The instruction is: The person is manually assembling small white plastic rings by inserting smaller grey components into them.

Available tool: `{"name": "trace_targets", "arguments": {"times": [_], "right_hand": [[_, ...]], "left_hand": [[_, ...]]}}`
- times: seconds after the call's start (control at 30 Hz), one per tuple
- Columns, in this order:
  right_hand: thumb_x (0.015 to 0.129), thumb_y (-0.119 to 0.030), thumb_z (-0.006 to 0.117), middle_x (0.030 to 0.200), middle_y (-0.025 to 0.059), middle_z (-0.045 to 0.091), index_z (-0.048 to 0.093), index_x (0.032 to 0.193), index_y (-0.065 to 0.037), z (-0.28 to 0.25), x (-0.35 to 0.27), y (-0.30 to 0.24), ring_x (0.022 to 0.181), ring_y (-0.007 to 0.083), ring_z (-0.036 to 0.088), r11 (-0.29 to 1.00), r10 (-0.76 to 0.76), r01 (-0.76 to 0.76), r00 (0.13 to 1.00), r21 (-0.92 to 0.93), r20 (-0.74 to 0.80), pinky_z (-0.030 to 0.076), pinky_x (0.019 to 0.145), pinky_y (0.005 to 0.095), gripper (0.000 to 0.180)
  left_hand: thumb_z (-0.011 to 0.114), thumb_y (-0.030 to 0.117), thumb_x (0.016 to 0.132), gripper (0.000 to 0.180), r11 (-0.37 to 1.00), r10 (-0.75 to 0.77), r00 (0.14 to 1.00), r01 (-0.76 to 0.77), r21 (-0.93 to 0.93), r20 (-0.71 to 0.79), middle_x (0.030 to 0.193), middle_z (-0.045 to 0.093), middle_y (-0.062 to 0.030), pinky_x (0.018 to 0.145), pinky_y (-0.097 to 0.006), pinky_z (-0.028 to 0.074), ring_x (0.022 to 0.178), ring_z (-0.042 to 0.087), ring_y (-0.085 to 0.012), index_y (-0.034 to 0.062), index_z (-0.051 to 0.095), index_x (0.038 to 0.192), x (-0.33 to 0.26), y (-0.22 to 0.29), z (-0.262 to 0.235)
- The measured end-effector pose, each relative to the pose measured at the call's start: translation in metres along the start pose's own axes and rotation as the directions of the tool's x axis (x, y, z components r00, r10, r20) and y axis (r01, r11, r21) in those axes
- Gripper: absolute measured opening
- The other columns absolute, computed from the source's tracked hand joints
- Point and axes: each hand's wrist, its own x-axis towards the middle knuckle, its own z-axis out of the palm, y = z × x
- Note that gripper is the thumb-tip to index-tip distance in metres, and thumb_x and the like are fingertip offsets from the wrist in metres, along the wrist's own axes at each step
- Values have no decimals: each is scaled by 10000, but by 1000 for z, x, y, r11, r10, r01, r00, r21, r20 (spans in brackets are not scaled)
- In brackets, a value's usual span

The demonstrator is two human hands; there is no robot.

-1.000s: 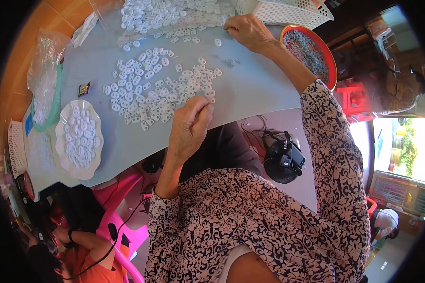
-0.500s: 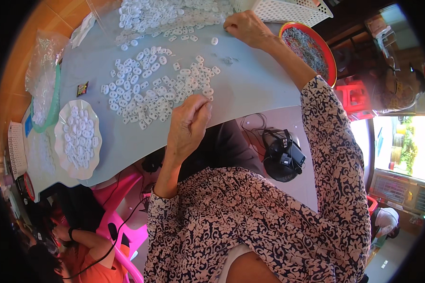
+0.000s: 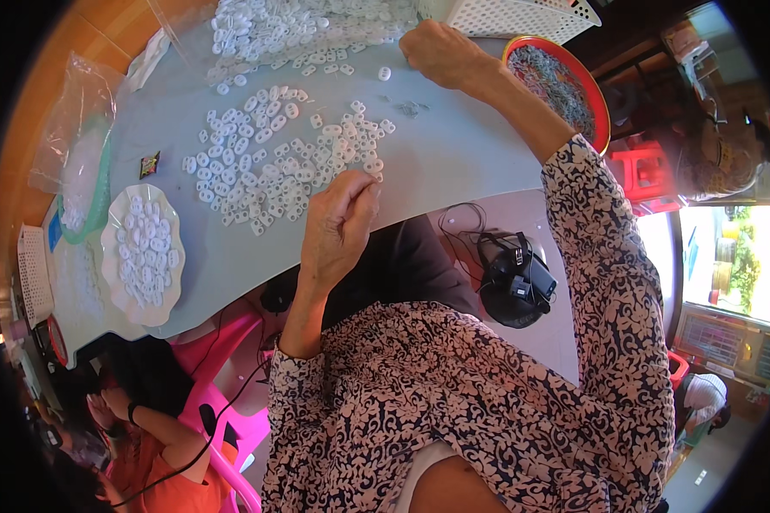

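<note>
Small white oval plastic pieces with two holes point(image 3: 274, 167) lie spread across the grey table point(image 3: 462, 162). My left hand point(image 3: 340, 227) is closed at the near edge of this spread, its thumb and finger pinched at a white piece point(image 3: 373, 167). At the table's far side my right hand point(image 3: 445, 58) is closed, between a bigger heap of white pieces point(image 3: 308, 30) and a red-rimmed bowl point(image 3: 606, 111) of small grey metallic-looking bits. Its fingertips are turned away, so whatever they hold is hidden. A few grey bits point(image 3: 411, 109) lie on the table between my hands.
A scalloped white plate point(image 3: 174, 282) of pieces stands at the left, beside a green basket point(image 3: 103, 192) with a clear bag. A white perforated basket point(image 3: 530, 19) is at the back right. Below left, a person in orange point(image 3: 180, 462) sits by a pink chair point(image 3: 248, 419).
My right hand has shifted very slightly to the left and stays closed. My left hand keeps its pinch in nearly the same place. The seated person's hands have come together.
</note>
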Motion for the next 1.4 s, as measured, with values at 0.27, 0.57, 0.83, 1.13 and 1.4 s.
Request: {"name": "trace_targets", "arguments": {"times": [0.27,0.57,0.83,1.13,1.4], "right_hand": [[700,-65,584,726,177,633,618,771,21,-12,-11,-4,695,284,643,903,163,-132,986,408,-42,522,645,360,117],[782,-70,642,687,22,625,653,924,6,-31,-70,-88,607,39,533,447,277,-79,960,891,-54,461,570,217,161],[782,-26,630,770,38,652,637,914,-16,-5,-90,-105,681,65,586,199,421,-60,907,978,-30,485,644,232,133],[837,19,563,870,56,641,596,1029,5,-7,-94,-98,793,69,594,-29,426,3,905,1000,10,490,722,213,195],[835,5,595,828,41,631,598,1025,4,-8,-93,-101,748,54,577,-11,428,-10,904,1000,13,485,691,199,190]], "left_hand": [[521,43,880,82,1000,23,1000,-23,-12,3,641,469,-7,503,-212,371,554,428,-65,-25,564,899,2,-3,1],[502,116,902,139,991,124,992,-122,63,-30,652,501,-12,525,-230,388,581,465,-79,-12,553,888,0,7,-12],[499,161,878,178,867,163,986,-130,480,-27,618,527,-77,526,-285,412,570,516,-141,-3,560,849,63,38,-57],[510,55,807,66,524,196,968,-238,818,156,641,536,-183,528,-381,413,542,509,-319,11,556,827,112,13,-135],[538,46,800,67,395,210,926,-373,839,313,756,569,-146,775,-391,402,786,511,-320,54,599,829,93,-10,-110]]}}
